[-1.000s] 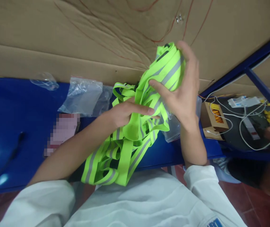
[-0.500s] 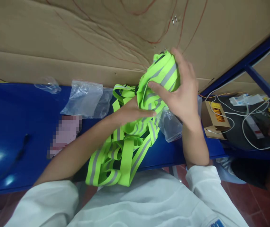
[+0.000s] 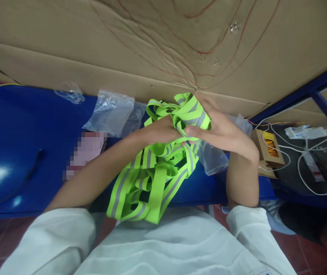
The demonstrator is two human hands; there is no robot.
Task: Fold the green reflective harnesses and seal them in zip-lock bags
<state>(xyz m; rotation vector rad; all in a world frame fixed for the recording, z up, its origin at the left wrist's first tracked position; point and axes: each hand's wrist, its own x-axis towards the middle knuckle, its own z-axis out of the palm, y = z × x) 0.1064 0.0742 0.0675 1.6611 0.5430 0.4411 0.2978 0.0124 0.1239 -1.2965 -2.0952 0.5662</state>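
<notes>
A tangle of neon-green straps with grey reflective stripes (image 3: 154, 187) hangs over the front edge of the blue table. My left hand (image 3: 163, 131) reaches into the upper part of the bundle, its fingers mostly covered by the fabric. Around the gathered top of the straps, my right hand (image 3: 215, 124) is wrapped, thumb across the near side and fingers behind. Both hands grip the same bundle, close together. Clear plastic bags (image 3: 213, 156) lie beneath and beside the straps.
Left of the bundle lie another clear bag (image 3: 110, 112) and a blurred pinkish item (image 3: 85, 152). A black cable (image 3: 34, 168) rests farther left. A cardboard panel (image 3: 65, 46) rises behind the table (image 3: 5, 126). At right are a small carton (image 3: 266, 147), white cables and part of another person's hand.
My right hand has come down and bent over the bundle, pressing its top lower and more compact. The whole view has shifted slightly, showing more of the cardboard panel.
</notes>
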